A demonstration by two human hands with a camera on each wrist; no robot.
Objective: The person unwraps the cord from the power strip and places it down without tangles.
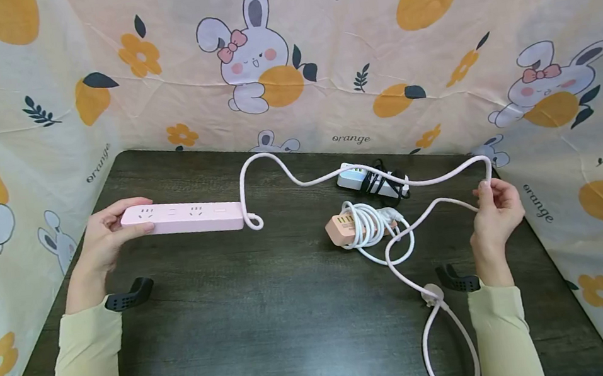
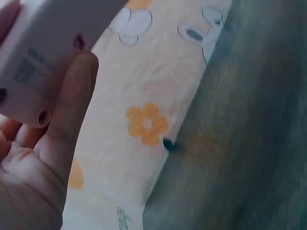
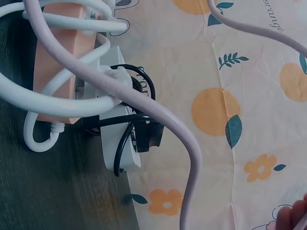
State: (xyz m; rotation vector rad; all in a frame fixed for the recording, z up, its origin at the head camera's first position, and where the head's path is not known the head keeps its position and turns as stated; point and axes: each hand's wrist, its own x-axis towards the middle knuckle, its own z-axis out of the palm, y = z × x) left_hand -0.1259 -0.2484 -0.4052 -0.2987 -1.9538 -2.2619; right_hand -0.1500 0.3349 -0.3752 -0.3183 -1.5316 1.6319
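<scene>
Sleeves [image 1: 88, 375] lie nearest, left and right. Left hand [image 1: 100, 243] grips the pink strip [image 1: 197, 217] at left, thumb opposite fingers; right hand [image 1: 496, 213] pinches its pink cord [image 1: 429, 182] at right. White cord [image 1: 362, 224] on the peach strip [image 1: 337, 233] and black cord [image 3: 120, 120] on the white strip [image 1: 349, 176] are bundled: judged done. Pink cord runs loose: judged outstanding. Side edges of the table [image 1: 266, 307] lie close to both hands; near centre offers most room.

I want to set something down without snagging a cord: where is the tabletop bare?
Bare: the dark wood-grain tabletop below the long pink power strip, between the pale yellow left sleeve and the looped pink cord. Crowded: right of centre, where a peach strip, coiled white cord, white strip and black cord cluster.
</scene>
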